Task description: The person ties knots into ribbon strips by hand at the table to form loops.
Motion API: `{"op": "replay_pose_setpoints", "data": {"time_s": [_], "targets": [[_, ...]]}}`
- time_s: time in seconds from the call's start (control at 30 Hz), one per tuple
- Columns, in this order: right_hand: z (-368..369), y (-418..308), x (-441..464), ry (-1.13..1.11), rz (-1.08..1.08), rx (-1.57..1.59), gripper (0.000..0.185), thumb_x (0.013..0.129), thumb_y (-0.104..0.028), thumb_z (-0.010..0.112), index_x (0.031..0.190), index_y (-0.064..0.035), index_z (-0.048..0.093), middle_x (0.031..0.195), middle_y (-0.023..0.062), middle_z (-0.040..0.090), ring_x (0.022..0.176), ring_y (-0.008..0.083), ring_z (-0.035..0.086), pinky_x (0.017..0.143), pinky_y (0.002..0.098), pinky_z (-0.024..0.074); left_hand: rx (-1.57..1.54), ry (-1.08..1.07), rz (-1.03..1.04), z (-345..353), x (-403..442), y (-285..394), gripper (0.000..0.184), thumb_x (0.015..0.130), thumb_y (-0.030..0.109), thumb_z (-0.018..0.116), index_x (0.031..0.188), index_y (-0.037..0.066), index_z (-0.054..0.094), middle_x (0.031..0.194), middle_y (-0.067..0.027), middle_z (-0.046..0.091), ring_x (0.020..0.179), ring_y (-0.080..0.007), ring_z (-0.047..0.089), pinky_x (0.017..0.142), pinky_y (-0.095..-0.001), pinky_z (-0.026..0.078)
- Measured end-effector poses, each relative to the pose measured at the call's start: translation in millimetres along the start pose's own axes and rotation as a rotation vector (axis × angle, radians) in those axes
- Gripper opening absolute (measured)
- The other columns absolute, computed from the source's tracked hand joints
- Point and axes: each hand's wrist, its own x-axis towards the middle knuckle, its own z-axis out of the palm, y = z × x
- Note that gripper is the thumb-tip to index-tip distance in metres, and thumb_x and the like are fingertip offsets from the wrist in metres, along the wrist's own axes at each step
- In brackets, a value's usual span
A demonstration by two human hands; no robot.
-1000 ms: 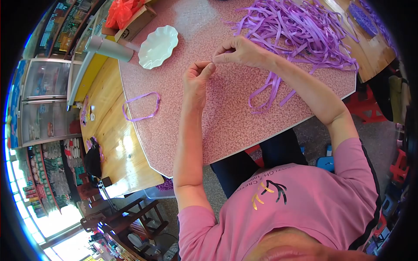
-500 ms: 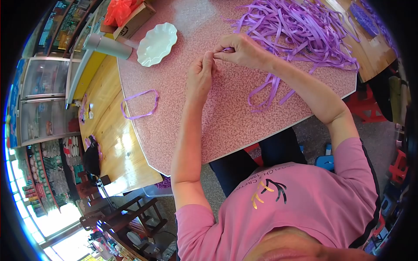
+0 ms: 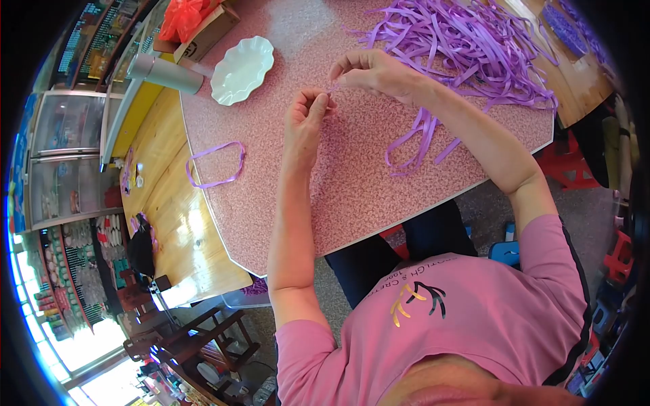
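Note:
Over the pink speckled table [image 3: 257, 203], my left hand [image 3: 309, 116] pinches something small between thumb and fingers. A little above and to its right is my right hand [image 3: 369, 70], its thumb and forefinger pressed together near a tiny purple bit. What either hand grips is too small to name. A purple ribbon loop [image 3: 217, 184] lies at the table's left edge. A large tangle of purple ribbons [image 3: 467, 51] lies beyond my right hand, with loose loops [image 3: 421, 145] trailing under my right forearm.
A white scalloped dish [image 3: 242, 70] stands at the upper left beside a grey cylinder [image 3: 164, 73]. Behind them is a cardboard box [image 3: 210, 30] with a red plastic bag [image 3: 184, 19]. A wooden surface [image 3: 176, 210] adjoins the table on the left.
My hands came close together half a second ago and are now slightly apart, the left one lower and the right one raised a little. Both remain pinched.

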Motion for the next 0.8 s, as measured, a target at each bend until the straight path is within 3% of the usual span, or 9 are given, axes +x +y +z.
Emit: {"op": "replay_pose_setpoints", "data": {"time_s": [0.07, 0.17, 0.3, 0.37, 0.5, 0.57, 0.6, 0.67, 0.8], "targets": [[-5, -10, -3, -0.051, 0.157, 0.314, 0.024, 0.090, -0.018, 0.068, 0.109, -0.0034, 0.067, 0.073, -0.0039, 0.057, 0.059, 0.0031, 0.045, 0.052, 0.0207, 0.0334, 0.076, -0.003, -0.021, -2, -1, 2, 0.016, 0.097, 0.019, 0.065, 0.105, 0.006, 0.062, 0.097, -0.0036, 0.066, 0.091, -0.0115, 0.060, 0.084, -0.0264, 0.047], [-3, -12, -5, 0.002, 0.188, 0.396, 0.023, 0.090, -0.016, 0.068, 0.110, -0.0041, 0.066, 0.070, -0.0069, 0.053, 0.055, 0.0014, 0.037, 0.048, 0.0197, 0.0265, 0.086, 0.014, -0.004, 5, -3, 9, 0.016, 0.093, 0.015, 0.070, 0.103, 0.004, 0.064, 0.092, -0.0015, 0.066, 0.085, -0.0088, 0.059, 0.080, -0.0244, 0.047], [5, 6, -1, 0.093, 0.246, 0.496, 0.018, 0.090, -0.017, 0.071, 0.103, -0.0059, 0.068, 0.070, -0.0076, 0.052, 0.053, 0.0021, 0.036, 0.047, 0.0202, 0.0257, -0.020, 0.025, 0.000, 7, -4, 7, 0.015, 0.091, 0.014, 0.073, 0.099, 0.003, 0.065, 0.095, -0.0041, 0.069, 0.084, -0.0086, 0.059, 0.079, -0.0237, 0.046], [7, 10, 0, 0.012, 0.442, 0.573, 0.015, 0.089, -0.019, 0.074, 0.096, -0.0074, 0.069, 0.070, -0.0059, 0.054, 0.052, 0.0021, 0.034, 0.045, 0.0210, 0.0241, -0.159, 0.025, 0.077, 13, -5, 7, 0.015, 0.090, 0.012, 0.074, 0.099, 0.003, 0.066, 0.100, -0.0080, 0.071, 0.086, -0.0096, 0.061, 0.079, -0.0246, 0.047], [10, 11, 0, -0.068, 0.538, 0.682, 0.015, 0.088, -0.021, 0.076, 0.091, -0.0079, 0.069, 0.072, -0.0042, 0.057, 0.051, 0.0018, 0.034, 0.044, 0.0212, 0.0230, -0.175, 0.103, 0.155, 16, -3, 0, 0.013, 0.089, 0.010, 0.074, 0.097, 0.003, 0.066, 0.106, -0.0094, 0.072, 0.089, -0.0103, 0.062, 0.080, -0.0272, 0.049], [15, 0, -4, 0.004, 0.466, 0.533, 0.016, 0.088, -0.019, 0.075, 0.090, -0.0048, 0.068, 0.072, -0.0014, 0.058, 0.050, 0.0029, 0.035, 0.043, 0.0219, 0.0227, 0.429, 0.236, 0.289, 17, -5, 1, 0.012, 0.088, 0.006, 0.073, 0.095, 0.003, 0.065, 0.102, -0.0087, 0.072, 0.090, -0.0161, 0.065, 0.080, -0.0315, 0.050], [15, 1, -3, 0.003, 0.468, 0.534, 0.016, 0.088, -0.019, 0.075, 0.090, -0.0048, 0.068, 0.072, -0.0014, 0.058, 0.050, 0.0029, 0.035, 0.043, 0.0219, 0.0227, 0.429, 0.238, 0.287, 18, -4, 2, 0.012, 0.088, 0.006, 0.073, 0.095, 0.003, 0.065, 0.102, -0.0087, 0.072, 0.090, -0.0161, 0.065, 0.080, -0.0315, 0.050], [14, 6, -3, -0.017, 0.447, 0.552, 0.020, 0.089, -0.027, 0.075, 0.088, -0.0080, 0.069, 0.073, -0.0033, 0.058, 0.050, 0.0016, 0.033, 0.043, 0.0209, 0.0224, 0.821, 0.205, 0.672, 19, -2, 3, 0.012, 0.086, 0.004, 0.071, 0.094, 0.002, 0.062, 0.098, -0.0099, 0.070, 0.090, -0.0237, 0.065, 0.081, -0.0346, 0.050], [14, 3, -3, -0.069, 0.399, 0.505, 0.024, 0.090, -0.030, 0.074, 0.086, -0.0075, 0.069, 0.074, -0.0014, 0.061, 0.048, 0.0017, 0.033, 0.043, 0.0214, 0.0221, 0.876, 0.110, 0.699, 11, -1, 12, 0.012, 0.085, 0.002, 0.070, 0.093, 0.002, 0.061, 0.098, -0.0125, 0.066, 0.092, -0.0304, 0.064, 0.081, -0.0377, 0.051]]}}
